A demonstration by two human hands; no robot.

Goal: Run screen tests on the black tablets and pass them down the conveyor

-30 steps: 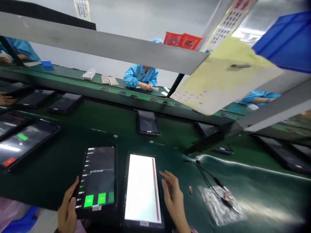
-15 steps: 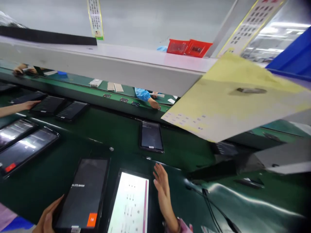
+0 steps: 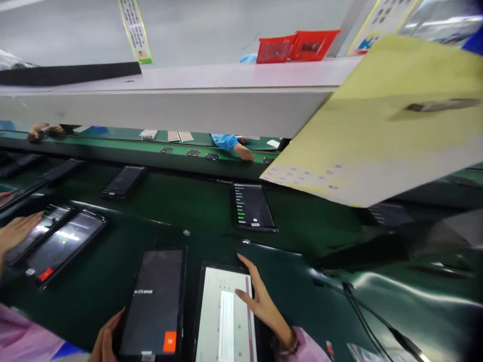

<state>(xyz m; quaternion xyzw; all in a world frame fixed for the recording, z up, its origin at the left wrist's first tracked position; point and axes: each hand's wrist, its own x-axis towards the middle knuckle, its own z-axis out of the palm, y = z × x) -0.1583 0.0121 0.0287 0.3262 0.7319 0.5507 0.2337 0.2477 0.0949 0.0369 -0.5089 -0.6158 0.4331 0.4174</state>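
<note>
My left hand (image 3: 106,338) is at the lower left edge of a dark-screened tablet (image 3: 154,296), its fingers closed along the side. That screen reads "No OTG devices" and has an orange-red box in the lower corner. To its right lies a second tablet (image 3: 211,301) with a bright white screen and a pale pop-up panel. Over the right side of this one is my right hand (image 3: 260,296), fingers stretched and thumb apart, with the thumb tip at the screen. The forefinger reaches past the tablet's top right corner.
Another tablet (image 3: 254,206) with green text lies farther back on the green surface. A co-worker's hand (image 3: 20,231) is at tablets on the left. A yellow-white sheet (image 3: 362,136) hangs at right, above black cables (image 3: 362,311). Red bins (image 3: 298,47) stand on the shelf (image 3: 211,108).
My right hand has come from beside the bright tablet onto its right side, and a pop-up panel shows there. Green text has appeared on the farther tablet. The co-worker's hand has moved nearer.
</note>
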